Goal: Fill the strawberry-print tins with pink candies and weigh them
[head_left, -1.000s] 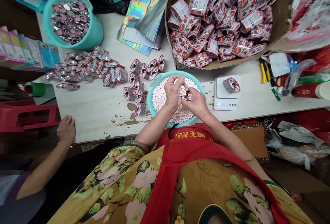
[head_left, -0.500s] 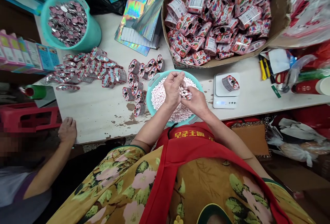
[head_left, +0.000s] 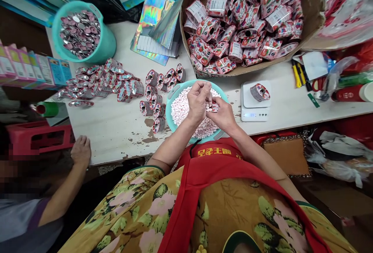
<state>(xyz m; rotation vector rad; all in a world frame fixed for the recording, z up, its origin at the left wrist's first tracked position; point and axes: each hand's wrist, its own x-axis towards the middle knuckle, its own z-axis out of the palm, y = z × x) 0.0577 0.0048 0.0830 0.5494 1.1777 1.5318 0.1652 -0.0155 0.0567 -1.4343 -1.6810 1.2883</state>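
Observation:
Over a teal basin (head_left: pixel 169 110) of small pale pink and white candies (head_left: pixel 181 106), my two hands meet. My right hand (head_left: pixel 224 116) is closed around a small strawberry-printed container (head_left: pixel 215 107), mostly hidden by the fingers. Fingers bent, my left hand (head_left: pixel 197 101) presses against the container's opening with a few candies showing beneath its fingertips. Left of the basin stand several filled-looking printed containers (head_left: pixel 153 100) with dark round holes facing up. Another container (head_left: pixel 260 92) rests on a white digital scale (head_left: pixel 255 114) to the right.
A cardboard box (head_left: pixel 313 23) heaped with printed containers is behind the basin. Capped-looking containers (head_left: pixel 101 82) lie piled at left, near a teal bucket (head_left: pixel 109 41) of small lids. Cutters (head_left: pixel 297 75) lie at right. A co-worker's hand (head_left: pixel 81 150) rests on the table's left edge.
The view has shifted slightly. My left fingers have moved a little over the container's opening, and fewer candies show between the hands. Both hands stay above the basin.

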